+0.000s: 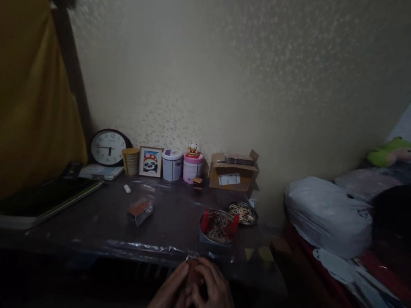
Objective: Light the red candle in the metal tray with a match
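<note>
My left hand [169,295] and my right hand [213,298] meet just below the table's front edge, fingers curled and pressed together around something small and reddish that I cannot make out. Right above them on the dark table [108,227] stands a round metal bowl [218,227] with two red pieces at its rim. A smaller patterned dish [243,212] lies just behind it. A clear wrapped packet [139,211] with orange-brown contents lies left of the bowl.
Along the wall stand a clock [108,147], a tin, a panda picture [150,162], two tubs and an open cardboard box [233,172]. A flat dark board [33,198] lies at left. Bags, bedding and a green plush toy [391,151] fill the right.
</note>
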Available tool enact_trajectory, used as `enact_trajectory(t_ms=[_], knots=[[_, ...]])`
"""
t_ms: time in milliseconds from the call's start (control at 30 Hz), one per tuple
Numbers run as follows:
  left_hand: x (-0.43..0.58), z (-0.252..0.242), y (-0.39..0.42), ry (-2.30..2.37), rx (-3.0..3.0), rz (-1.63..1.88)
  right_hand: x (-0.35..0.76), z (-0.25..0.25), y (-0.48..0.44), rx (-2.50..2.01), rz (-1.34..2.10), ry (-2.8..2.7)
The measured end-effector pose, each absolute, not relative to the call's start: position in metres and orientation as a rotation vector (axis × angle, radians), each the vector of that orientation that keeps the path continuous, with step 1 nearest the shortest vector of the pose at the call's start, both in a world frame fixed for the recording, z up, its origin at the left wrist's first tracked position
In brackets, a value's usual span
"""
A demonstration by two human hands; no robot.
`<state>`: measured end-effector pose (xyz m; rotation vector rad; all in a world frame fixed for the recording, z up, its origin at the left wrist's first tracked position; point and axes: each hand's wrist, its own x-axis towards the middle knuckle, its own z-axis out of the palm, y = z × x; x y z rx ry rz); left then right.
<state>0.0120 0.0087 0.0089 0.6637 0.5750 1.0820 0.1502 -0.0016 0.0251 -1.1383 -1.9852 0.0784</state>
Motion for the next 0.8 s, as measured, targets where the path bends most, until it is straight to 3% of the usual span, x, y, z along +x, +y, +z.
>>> enact_trajectory(t_ms=[233,433,800], knots=[[0.013,0.013,0.009,0.406,0.475,1.049,0.149,0.024,0.001,-1.143,0.187,-2.0],[0.008,0.015,0.012,0.439,0.456,1.002,0.157,0.04,0.004,-1.082,0.493,-1.928],[0.012,0.01,0.015,0.749,0.511,0.894,0.166,0.031,0.011,-1.194,0.663,-1.985]])
